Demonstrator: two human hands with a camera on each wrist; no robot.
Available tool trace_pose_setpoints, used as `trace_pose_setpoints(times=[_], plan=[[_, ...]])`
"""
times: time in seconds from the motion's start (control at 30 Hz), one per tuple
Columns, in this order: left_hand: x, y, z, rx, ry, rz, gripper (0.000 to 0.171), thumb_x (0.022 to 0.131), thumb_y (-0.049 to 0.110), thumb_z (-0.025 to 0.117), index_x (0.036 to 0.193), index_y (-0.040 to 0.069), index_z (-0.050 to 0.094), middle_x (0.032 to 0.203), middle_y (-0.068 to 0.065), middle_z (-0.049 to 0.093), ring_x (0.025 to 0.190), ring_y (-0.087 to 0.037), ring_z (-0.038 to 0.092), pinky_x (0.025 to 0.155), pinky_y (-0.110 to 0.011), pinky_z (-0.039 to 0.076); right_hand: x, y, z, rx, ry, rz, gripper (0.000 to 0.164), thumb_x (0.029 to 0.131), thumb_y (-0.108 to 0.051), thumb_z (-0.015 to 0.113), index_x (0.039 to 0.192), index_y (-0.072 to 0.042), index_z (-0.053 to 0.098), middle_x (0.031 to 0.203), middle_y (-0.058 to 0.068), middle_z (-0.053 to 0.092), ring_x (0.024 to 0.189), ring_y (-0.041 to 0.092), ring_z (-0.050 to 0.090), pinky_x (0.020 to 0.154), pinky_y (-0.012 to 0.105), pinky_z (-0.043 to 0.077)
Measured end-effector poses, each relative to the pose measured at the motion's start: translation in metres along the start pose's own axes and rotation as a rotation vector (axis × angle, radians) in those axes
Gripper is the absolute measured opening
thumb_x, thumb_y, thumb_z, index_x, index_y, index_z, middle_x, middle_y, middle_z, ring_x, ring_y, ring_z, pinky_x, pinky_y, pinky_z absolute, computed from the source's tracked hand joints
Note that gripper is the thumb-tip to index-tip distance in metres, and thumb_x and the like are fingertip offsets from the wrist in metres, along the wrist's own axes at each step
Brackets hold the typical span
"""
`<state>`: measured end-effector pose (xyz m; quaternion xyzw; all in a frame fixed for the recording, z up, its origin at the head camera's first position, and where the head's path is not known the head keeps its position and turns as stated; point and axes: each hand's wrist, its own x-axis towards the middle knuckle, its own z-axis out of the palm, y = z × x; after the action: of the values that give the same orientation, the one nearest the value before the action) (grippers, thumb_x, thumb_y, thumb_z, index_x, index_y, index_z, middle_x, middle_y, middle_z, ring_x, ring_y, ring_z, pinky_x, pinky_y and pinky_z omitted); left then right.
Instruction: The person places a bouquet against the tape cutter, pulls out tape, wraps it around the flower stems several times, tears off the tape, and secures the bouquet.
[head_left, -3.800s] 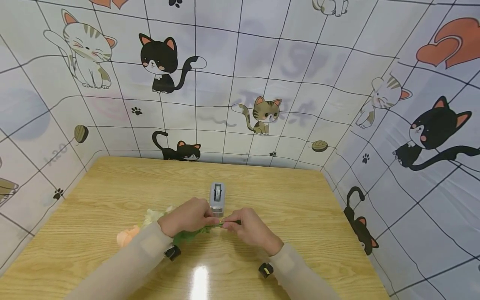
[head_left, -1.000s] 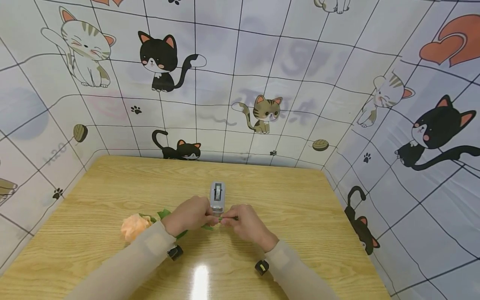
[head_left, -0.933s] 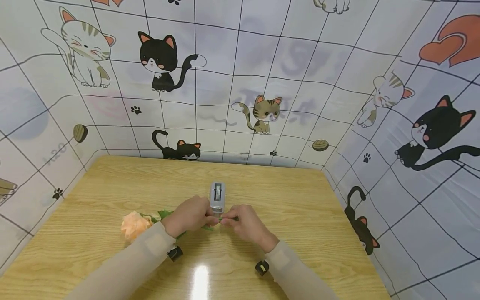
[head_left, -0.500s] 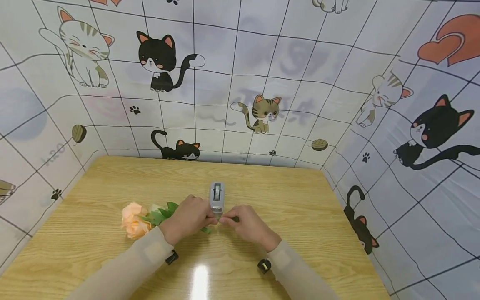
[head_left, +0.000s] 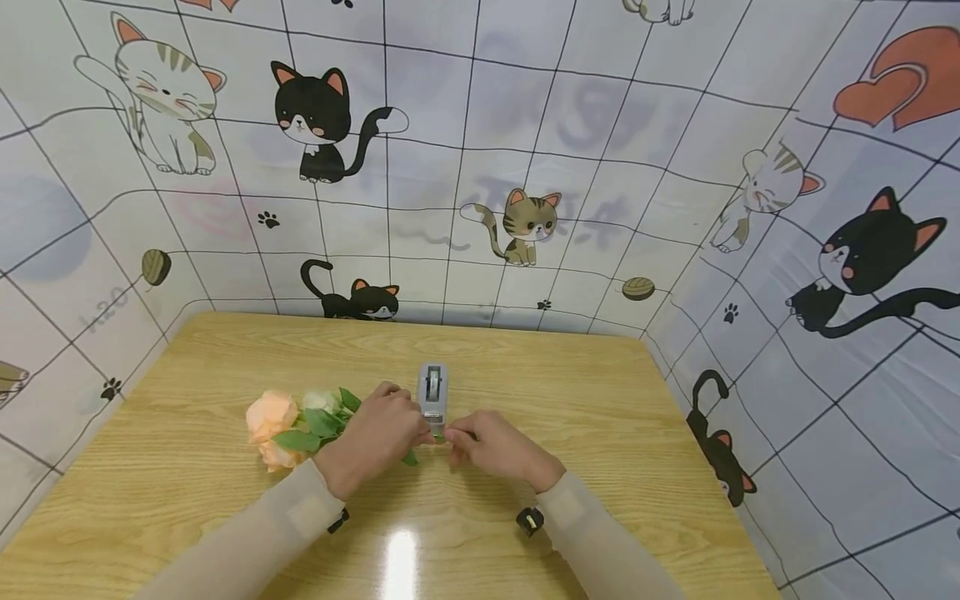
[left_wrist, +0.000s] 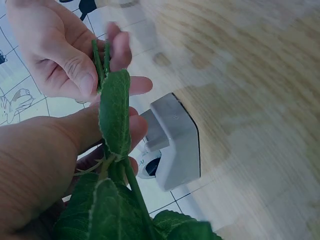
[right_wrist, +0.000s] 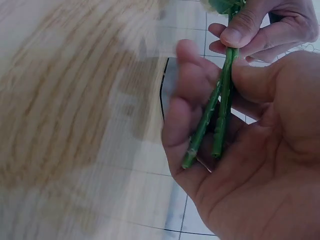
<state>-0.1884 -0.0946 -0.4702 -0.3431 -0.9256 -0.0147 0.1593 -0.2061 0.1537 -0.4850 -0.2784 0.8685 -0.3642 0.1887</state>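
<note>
In the head view, a bunch of peach roses (head_left: 272, 415) with a cream flower (head_left: 321, 402) and green leaves lies toward the left. My left hand (head_left: 378, 437) grips the stems below the blooms and hides part of them. The right hand (head_left: 498, 450) pinches the same stems closer to their ends, just beside the left fingertips. From the right wrist, two green stems (right_wrist: 204, 127) run side by side over the right palm, their cut ends lying against the fingers. A large leaf (left_wrist: 115, 112) covers part of the left fingers in the left wrist view.
A grey tape dispenser (head_left: 433, 392) with a roll of clear tape stands right behind the hands. The wooden table (head_left: 570, 392) extends around them, bounded at the back and sides by a cat-print cloth (head_left: 480, 167).
The bunch has turned over in the hands: the blooms have swung upward, and two peach roses plus the cream flower now show beside the left wrist. Both hands stay close together.
</note>
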Motion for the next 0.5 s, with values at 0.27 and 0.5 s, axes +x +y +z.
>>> trace_pose_setpoints(times=[0.27, 0.5], plan=[[-0.0027, 0.0025, 0.002, -0.026, 0.016, -0.036, 0.027, 0.097, 0.044, 0.093, 0.077, 0.028, 0.086, 0.072, 0.012, 0.076, 0.076, -0.014, 0.066, 0.105, -0.049, 0.062, 0.0036, 0.0037, 0.0042, 0.05, 0.028, -0.034, 0.031, 0.123, -0.017, 0.059, 0.119, -0.006, 0.089, 0.09, 0.019, 0.08, 0.058, 0.004, 0.041, 0.059, 0.022, 0.039], [-0.0013, 0.0028, -0.0049, -0.176, -0.025, -0.079, 0.019, 0.099, 0.035, 0.094, 0.083, 0.027, 0.088, 0.072, 0.014, 0.076, 0.074, -0.011, 0.066, 0.093, -0.051, 0.061, 0.0028, 0.0026, 0.0059, 0.077, 0.065, -0.018, 0.028, 0.121, -0.016, 0.064, 0.117, -0.004, 0.09, 0.09, 0.02, 0.08, 0.057, 0.005, 0.038, 0.057, 0.022, 0.036]])
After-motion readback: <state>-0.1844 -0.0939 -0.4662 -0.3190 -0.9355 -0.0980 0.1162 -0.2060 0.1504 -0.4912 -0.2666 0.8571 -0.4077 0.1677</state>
